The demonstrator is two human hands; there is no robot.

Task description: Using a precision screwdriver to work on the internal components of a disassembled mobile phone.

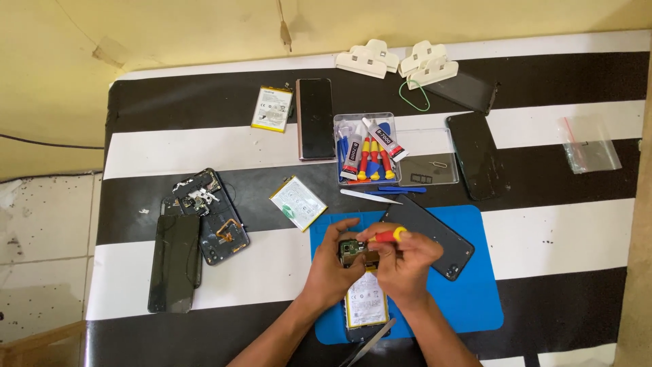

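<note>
Both our forearms angle up onto the blue mat [475, 299]: left hand [333, 268] fingers clamp the opened phone [365, 299], right hand [406, 265] pinches a screwdriver [386, 236] over it.

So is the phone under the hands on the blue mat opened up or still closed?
Opened up. The phone lies with its back off: the battery and a circuit board show. The left hand steadies it; the right hand holds a red-and-yellow screwdriver to it.

Broad black-and-white striped worktop [204, 153] set against a cracked pale yellow plaster wall [170, 30], with speckled off-white floor tiles [41, 231] at left, under even soft light.
</note>
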